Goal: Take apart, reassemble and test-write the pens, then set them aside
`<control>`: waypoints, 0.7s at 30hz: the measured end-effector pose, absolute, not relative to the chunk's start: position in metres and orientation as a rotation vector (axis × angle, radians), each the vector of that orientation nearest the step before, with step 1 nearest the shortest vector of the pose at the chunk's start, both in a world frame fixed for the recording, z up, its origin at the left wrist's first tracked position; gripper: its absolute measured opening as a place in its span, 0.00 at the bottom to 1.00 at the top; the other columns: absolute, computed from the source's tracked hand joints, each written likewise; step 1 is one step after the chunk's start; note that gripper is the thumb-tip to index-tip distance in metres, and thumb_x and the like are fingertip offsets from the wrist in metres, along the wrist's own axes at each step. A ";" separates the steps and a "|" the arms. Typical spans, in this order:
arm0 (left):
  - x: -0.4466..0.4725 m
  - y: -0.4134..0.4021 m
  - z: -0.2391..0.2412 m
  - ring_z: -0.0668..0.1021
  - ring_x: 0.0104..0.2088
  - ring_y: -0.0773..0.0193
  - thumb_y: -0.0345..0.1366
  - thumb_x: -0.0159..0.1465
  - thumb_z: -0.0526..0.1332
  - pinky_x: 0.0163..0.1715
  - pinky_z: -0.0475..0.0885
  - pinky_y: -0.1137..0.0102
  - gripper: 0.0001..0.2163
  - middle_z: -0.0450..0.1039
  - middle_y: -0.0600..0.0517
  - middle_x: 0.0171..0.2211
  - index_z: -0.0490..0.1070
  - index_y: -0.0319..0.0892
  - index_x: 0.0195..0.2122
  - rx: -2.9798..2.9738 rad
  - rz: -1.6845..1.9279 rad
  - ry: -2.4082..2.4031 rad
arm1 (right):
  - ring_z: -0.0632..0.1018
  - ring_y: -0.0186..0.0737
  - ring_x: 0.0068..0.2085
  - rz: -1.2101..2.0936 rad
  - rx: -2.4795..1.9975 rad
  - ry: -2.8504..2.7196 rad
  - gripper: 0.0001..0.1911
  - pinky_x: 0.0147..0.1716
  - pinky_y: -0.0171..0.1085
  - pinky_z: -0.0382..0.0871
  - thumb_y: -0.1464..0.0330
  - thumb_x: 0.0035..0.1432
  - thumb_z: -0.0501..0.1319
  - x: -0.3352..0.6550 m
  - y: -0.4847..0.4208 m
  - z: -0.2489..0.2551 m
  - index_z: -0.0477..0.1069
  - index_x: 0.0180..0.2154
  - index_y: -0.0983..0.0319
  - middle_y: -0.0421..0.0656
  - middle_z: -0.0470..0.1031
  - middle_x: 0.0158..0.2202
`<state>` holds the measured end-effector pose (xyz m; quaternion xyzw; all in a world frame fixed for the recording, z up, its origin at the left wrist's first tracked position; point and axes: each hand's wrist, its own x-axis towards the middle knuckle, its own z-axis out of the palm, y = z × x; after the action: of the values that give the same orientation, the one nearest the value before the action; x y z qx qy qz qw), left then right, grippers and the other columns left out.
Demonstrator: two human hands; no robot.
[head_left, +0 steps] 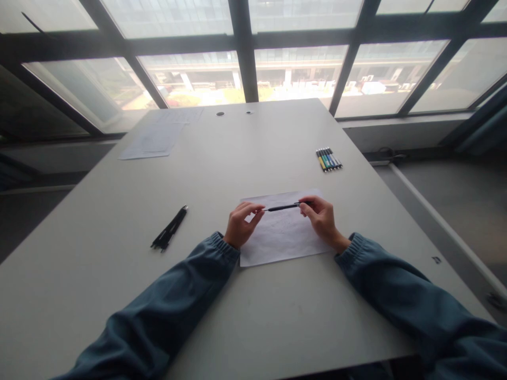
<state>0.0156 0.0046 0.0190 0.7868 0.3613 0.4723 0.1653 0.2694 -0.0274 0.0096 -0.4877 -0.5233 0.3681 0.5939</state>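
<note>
Above a sheet of white paper (285, 237), a black pen (283, 208) is held nearly level between my two hands. My right hand (321, 215) is closed round its right end, near the clip. At the other end, the thumb and fingertips of my left hand (241, 222) pinch a thin dark piece in line with the pen's tip. Whether that piece is a refill or the point itself, I cannot tell. Faint marks show on the paper, which lies flat under both hands.
Several black pens (169, 230) lie bunched on the white table (253, 158) at left. A row of several coloured pens (328, 160) sits at right. More paper sheets (152, 134) lie at the far left. A small dark scrap (436, 260) is near the right edge.
</note>
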 end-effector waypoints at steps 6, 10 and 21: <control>0.015 0.006 0.017 0.79 0.38 0.61 0.35 0.66 0.65 0.41 0.75 0.64 0.03 0.79 0.49 0.35 0.79 0.44 0.38 2.288 1.308 1.046 | 0.74 0.36 0.26 0.832 -1.142 -1.192 0.10 0.27 0.36 0.70 0.63 0.57 0.67 0.270 -0.026 0.011 0.77 0.38 0.62 0.39 0.74 0.25; 0.011 0.007 0.014 0.77 0.38 0.61 0.35 0.68 0.62 0.41 0.75 0.64 0.04 0.78 0.49 0.36 0.77 0.44 0.38 2.282 1.316 1.135 | 0.72 0.35 0.26 0.781 -1.159 -1.148 0.08 0.27 0.36 0.68 0.64 0.58 0.64 0.272 -0.023 0.011 0.76 0.37 0.62 0.38 0.72 0.24; 0.008 0.008 0.015 0.76 0.37 0.63 0.34 0.69 0.60 0.34 0.72 0.70 0.05 0.75 0.50 0.35 0.75 0.42 0.38 2.135 1.409 1.301 | 0.66 0.32 0.22 0.746 -1.132 -0.812 0.05 0.22 0.33 0.58 0.67 0.54 0.61 0.282 -0.012 0.007 0.71 0.34 0.61 0.36 0.67 0.23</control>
<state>0.0079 0.0081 0.0152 0.7371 0.4492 0.4863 0.1356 0.2824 -0.0116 0.0066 -0.5088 -0.3652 0.3355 0.7037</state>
